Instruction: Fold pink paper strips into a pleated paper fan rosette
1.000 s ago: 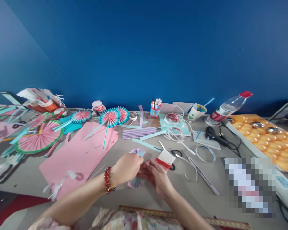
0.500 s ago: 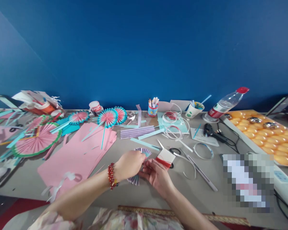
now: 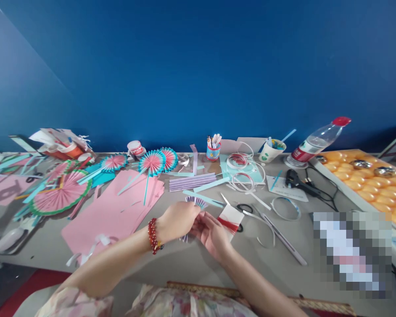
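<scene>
Both my hands meet over the grey table (image 3: 191, 259) near its front edge. My left hand (image 3: 178, 220), with a red bead bracelet on the wrist, is closed round a small pleated lilac paper fan (image 3: 196, 202), whose folds stick out above and below the fingers. My right hand (image 3: 213, 233) pinches the same fan from the right side. A white card wound with red thread (image 3: 231, 219) lies just right of my right hand, next to black-handled scissors (image 3: 246, 209).
Pink paper sheets (image 3: 115, 211) lie to the left, finished pink and teal paper fans (image 3: 152, 162) behind them. Lilac strips (image 3: 191, 182), white paper rings (image 3: 240, 180), a pen cup (image 3: 213, 152), a paper cup (image 3: 269, 152), a plastic bottle (image 3: 317, 143), a glue gun (image 3: 297, 180) and an orange tray (image 3: 369, 185) stand further back and right.
The lilac fan has been squeezed together between both hands, its spread folds now narrower. My hands stayed in about the same spot; the view shifted slightly.
</scene>
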Action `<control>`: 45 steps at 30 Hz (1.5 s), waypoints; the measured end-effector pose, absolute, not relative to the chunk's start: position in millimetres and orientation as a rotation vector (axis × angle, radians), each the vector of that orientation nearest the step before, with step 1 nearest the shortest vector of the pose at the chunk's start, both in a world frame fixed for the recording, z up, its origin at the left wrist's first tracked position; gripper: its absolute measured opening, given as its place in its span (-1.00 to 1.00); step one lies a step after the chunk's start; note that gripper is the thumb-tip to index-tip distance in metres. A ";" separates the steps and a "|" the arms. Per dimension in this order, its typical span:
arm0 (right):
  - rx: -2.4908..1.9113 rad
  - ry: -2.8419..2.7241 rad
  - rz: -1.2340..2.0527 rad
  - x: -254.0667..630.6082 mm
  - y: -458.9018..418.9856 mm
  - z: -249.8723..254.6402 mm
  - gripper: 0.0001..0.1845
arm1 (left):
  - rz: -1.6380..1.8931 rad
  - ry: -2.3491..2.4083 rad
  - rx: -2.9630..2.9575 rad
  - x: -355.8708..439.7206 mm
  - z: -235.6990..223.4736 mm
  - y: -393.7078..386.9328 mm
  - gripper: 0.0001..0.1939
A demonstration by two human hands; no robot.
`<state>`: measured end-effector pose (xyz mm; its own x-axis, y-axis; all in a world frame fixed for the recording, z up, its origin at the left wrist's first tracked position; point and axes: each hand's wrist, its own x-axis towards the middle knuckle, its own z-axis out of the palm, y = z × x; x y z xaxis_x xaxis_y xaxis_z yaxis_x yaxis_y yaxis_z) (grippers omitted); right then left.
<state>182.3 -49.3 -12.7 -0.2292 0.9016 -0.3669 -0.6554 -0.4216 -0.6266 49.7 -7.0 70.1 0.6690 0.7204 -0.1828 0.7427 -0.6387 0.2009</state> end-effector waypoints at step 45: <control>-1.275 -1.214 1.748 198.9 -3.3 -8.2 -0.82 | 0.520 1.344 2.018 17.8 8.2 -16.8 -0.78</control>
<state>198.9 -3.3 -8.2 -0.3171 0.8822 -0.3481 0.0181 -0.3613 -0.9323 17.8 -16.8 8.2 0.3957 0.9180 -0.0279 0.6603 -0.2633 0.7033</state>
